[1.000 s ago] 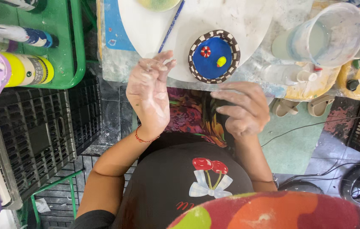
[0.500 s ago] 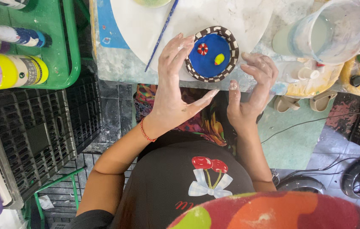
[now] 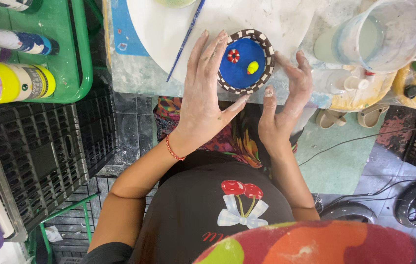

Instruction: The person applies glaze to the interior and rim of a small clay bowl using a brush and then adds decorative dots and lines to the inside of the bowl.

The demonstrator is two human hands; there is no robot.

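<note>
A small round bowl (image 3: 245, 61) sits on a white round board (image 3: 164, 29); its inside is blue with a red flower and a yellow blob, its rim checkered brown and white. My left hand (image 3: 203, 93) lies flat with fingers spread, touching the bowl's left side. My right hand (image 3: 284, 100) curves around the bowl's right side, fingers apart, close to the rim. Both hands are dusted with white. A thin blue paintbrush (image 3: 184, 39) rests on the board to the left of my left hand.
A clear plastic jug (image 3: 379, 34) of cloudy water stands at upper right. A green tray (image 3: 78, 58) with paint tubes and a yellow bottle (image 3: 19, 83) is at left, above black crates (image 3: 46, 156). Sandals (image 3: 345, 117) and a cable lie on the floor.
Both hands rose from my lap to the bowl, opened and spread to either side of it. The view also shifted slightly.
</note>
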